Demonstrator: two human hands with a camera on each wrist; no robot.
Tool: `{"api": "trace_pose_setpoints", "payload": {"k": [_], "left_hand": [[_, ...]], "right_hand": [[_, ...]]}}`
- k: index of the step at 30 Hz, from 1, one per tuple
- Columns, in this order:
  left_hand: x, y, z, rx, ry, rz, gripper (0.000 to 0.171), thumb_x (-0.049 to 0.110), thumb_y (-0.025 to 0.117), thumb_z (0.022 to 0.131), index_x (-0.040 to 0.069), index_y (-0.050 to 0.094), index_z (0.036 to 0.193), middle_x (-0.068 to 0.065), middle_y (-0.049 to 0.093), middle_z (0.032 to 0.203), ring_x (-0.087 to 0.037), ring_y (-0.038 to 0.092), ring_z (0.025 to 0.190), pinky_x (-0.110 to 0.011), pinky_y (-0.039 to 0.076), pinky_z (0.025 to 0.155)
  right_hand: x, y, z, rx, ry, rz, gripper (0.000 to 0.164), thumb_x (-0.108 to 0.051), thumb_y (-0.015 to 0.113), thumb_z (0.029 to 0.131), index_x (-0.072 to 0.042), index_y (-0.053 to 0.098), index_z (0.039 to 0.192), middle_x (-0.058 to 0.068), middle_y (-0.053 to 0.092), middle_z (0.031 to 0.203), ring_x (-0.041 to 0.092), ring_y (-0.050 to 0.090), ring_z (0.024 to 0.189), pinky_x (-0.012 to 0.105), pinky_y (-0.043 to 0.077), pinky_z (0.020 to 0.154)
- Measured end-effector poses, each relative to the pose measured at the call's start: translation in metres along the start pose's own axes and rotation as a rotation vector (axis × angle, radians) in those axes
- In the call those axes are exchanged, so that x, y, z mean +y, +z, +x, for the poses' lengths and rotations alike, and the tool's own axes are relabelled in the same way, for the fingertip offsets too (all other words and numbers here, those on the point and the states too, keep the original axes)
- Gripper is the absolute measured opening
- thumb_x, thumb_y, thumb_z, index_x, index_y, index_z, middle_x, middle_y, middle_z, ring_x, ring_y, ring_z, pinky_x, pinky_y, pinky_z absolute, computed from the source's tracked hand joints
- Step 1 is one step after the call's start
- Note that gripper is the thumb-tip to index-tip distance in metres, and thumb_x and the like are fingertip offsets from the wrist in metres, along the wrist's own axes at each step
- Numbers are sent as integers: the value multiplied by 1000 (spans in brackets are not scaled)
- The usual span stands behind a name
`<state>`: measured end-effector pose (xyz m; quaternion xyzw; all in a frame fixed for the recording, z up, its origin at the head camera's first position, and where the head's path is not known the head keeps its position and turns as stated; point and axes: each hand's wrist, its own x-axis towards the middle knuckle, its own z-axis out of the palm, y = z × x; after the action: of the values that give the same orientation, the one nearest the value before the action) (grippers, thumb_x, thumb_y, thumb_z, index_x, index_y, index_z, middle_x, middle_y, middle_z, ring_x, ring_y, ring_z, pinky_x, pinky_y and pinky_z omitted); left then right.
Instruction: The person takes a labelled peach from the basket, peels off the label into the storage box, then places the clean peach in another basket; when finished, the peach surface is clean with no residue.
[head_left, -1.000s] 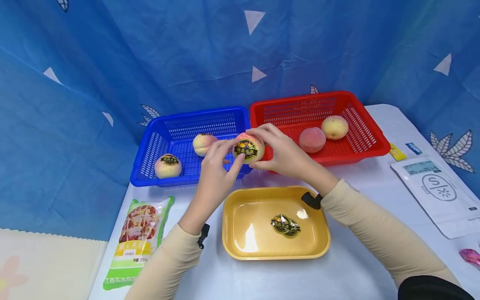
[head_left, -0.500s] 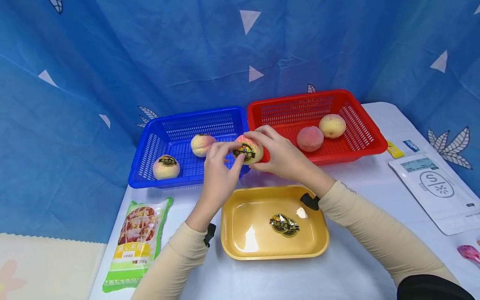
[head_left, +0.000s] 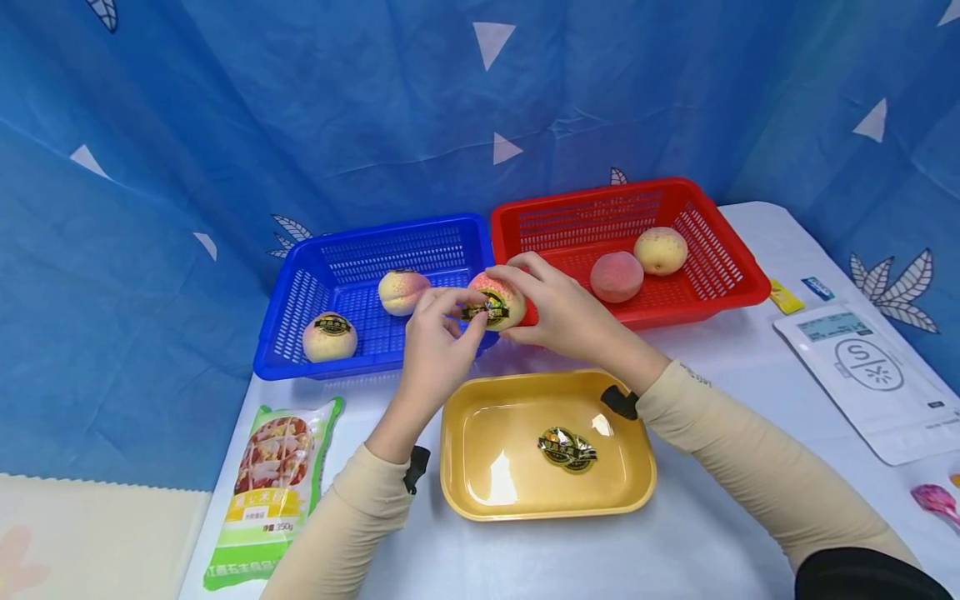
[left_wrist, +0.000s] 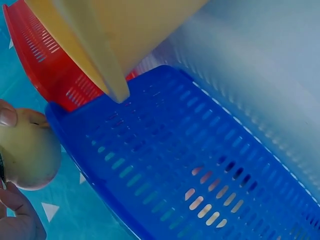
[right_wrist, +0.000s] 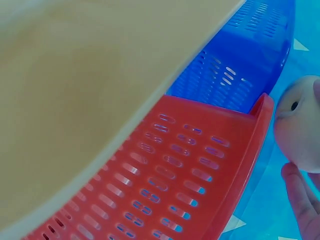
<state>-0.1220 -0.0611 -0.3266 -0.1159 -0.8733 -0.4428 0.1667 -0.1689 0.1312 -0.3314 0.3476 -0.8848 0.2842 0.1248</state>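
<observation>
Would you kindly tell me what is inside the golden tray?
Black-and-gold stickers lie overlapping in the golden tray, right of its middle. The black wrist strap hides part of the far right corner, and the floor directly beneath the stickers cannot be seen.

Behind the tray [head_left: 547, 514] stand two baskets [head_left: 397, 254] holding peaches [head_left: 330, 340]; left lies a packet [head_left: 268, 493].

Honestly can't tell if this is somebody's home or a studio, but it's some kind of curtained-off corner: a blue curtain [head_left: 375, 108] with pale triangles and leafy sprigs hangs behind a white-covered table [head_left: 570, 558]. The blue basket [head_left: 277, 367], red basket [head_left: 577, 258], yellow tray [head_left: 487, 425] and food packet [head_left: 262, 492] on it look like plain household stuff.
</observation>
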Motion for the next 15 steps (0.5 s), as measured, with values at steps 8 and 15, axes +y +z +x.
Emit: {"api": "trace_pose_setpoints", "payload": {"k": [8,15], "left_hand": [[0,1,-2,-15,32,0,17,9,70,92,8,69,108,-8,63,101,-20,61,87,-24,52,63],[-1,1,-6,10,129,9,16,5,69,91,4,68,108,-11,62,102,-21,64,88,-25,57,66]], "right_hand": [[0,2,0,0,8,-4,72,-25,86,77,-13,54,140,8,53,129,22,61,111,34,59,89],[-3,1,-2,-15,36,29,72,-25,85,78,-14,53,141,8,52,131,22,62,111,34,59,88]]}}
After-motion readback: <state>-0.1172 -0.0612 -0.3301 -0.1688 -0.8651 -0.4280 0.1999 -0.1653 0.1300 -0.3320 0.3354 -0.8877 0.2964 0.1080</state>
